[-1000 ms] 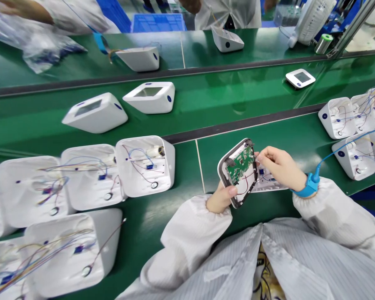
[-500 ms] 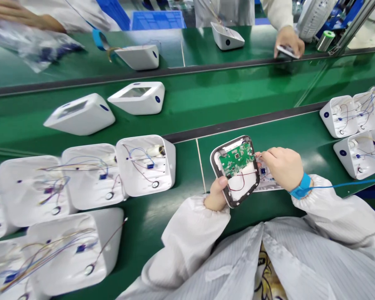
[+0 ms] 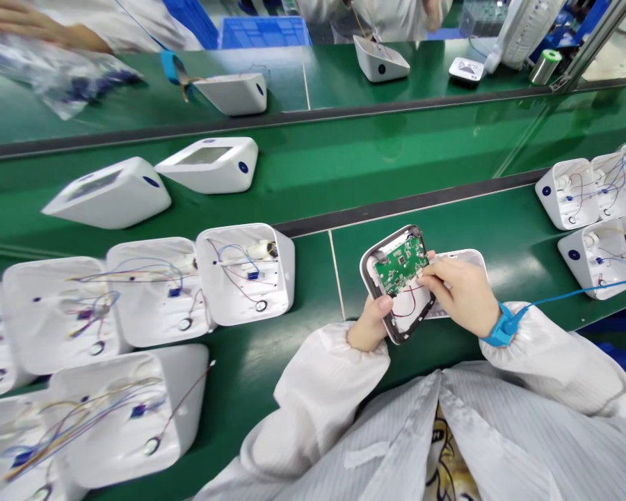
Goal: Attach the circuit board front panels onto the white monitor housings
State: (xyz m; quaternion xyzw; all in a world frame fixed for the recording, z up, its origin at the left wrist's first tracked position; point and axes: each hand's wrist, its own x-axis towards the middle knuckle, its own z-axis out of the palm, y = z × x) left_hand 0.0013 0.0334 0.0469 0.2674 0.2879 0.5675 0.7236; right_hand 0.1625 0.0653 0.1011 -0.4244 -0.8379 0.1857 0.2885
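Observation:
My left hand (image 3: pixel 371 323) grips the lower left edge of a white panel with a dark rim (image 3: pixel 371 270), which is tilted up from the bench. A green circuit board (image 3: pixel 400 266) lies in the panel's upper part, and a thin dark red wire (image 3: pixel 412 300) loops below it. My right hand (image 3: pixel 462 287), a blue strap (image 3: pixel 502 327) round its wrist, is pinched at the board's right edge; what the fingertips hold is hidden. Behind the panel and this hand sits a white housing (image 3: pixel 474 257), mostly covered.
Open white housings with wires (image 3: pixel 246 275) stand in rows on the left, and more housings (image 3: pixel 595 257) at the right. Two closed white units (image 3: pixel 209 165) lie on the green conveyor belt (image 3: pixel 344 160). Across it, co-workers work near a blue crate (image 3: pixel 263 33). A blue cord (image 3: pixel 579 293) trails rightward from my wrist.
My right hand has shifted slightly left and down along the board's edge, and the panel slightly right. The closed units on the belt slid left. A co-worker's hand has left a small white device on the far bench.

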